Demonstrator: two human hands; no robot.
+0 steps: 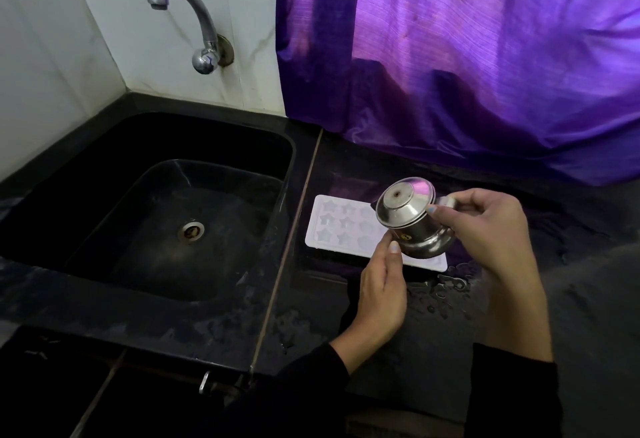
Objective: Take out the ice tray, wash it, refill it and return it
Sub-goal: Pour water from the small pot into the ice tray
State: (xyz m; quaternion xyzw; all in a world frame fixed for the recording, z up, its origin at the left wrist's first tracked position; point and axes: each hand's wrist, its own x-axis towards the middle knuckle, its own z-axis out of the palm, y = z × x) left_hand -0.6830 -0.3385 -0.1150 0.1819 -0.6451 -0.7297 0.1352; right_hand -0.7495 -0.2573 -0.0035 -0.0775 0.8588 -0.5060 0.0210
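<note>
Both hands, left hand (pixel 381 285) and right hand (pixel 485 230), grip a tilted steel jug (pixel 410 221) over the ice tray (pixel 332 226) on the counter (pixel 398 333) beside the sink (pixel 104 264): refilling seems underway, return remains.

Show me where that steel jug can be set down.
Bare counter lies between the ice tray and the curtain. The sink basin is empty too. It is crowded at the tray's near end, where both hands hold the jug.

Black long sleeves (pixel 311 372), painted nails.
</note>
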